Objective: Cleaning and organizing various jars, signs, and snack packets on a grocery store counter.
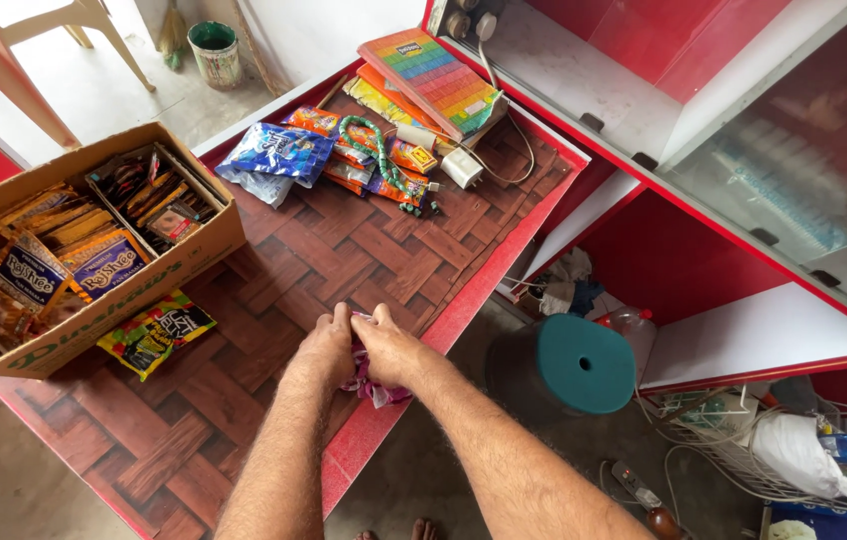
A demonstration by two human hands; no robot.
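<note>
While both hands meet at lower centre, I see fingers (362, 322) pinching a purple wrapper (372, 388) bunched beneath them on the desk (274, 260).

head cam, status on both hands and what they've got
Left hand and right hand together, closed on a pink wrapper at the counter edge. Nothing blocking; cardboard box off left.

Left hand (326, 345) and right hand (389, 350) both gripped a purple packet (366, 385) at the desk (344, 250) edge. Cardboard box (134, 300) of sachets sat left, well apart.
</note>
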